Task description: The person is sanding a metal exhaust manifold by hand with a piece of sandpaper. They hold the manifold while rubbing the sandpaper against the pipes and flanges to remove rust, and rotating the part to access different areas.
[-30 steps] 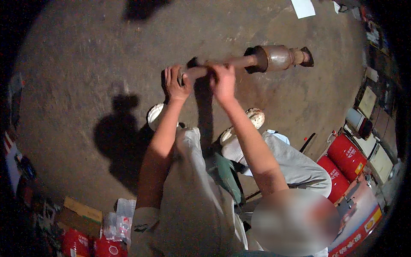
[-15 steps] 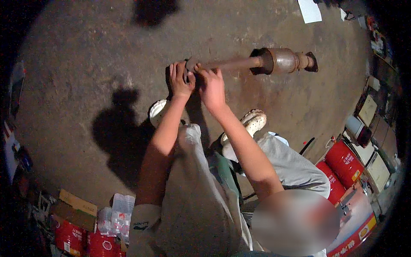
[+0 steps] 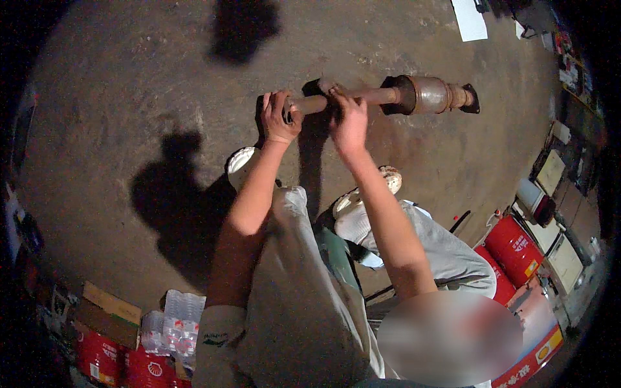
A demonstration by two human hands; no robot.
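A rusty exhaust pipe with a catalytic converter lies across the floor in front of me. The pipe's left end is in the grip of my left hand, its fingers wrapped around the flange there. Further along the pipe, my right hand is closed over it between the left hand and the converter's can. A small greyish-brown piece, smeared by motion, sticks out past the right fingers on the pipe's far side; it looks thin, but its kind cannot be made out.
White shoes are on the floor near my hands. Red drums stand at right, beside panels and clutter. At lower left are more red drums, a cardboard box and clear plastic bottles. White paper lies far right.
My right hand has slid to the right along the pipe, away from the left hand, with the small piece. My left hand stays at the pipe's end.
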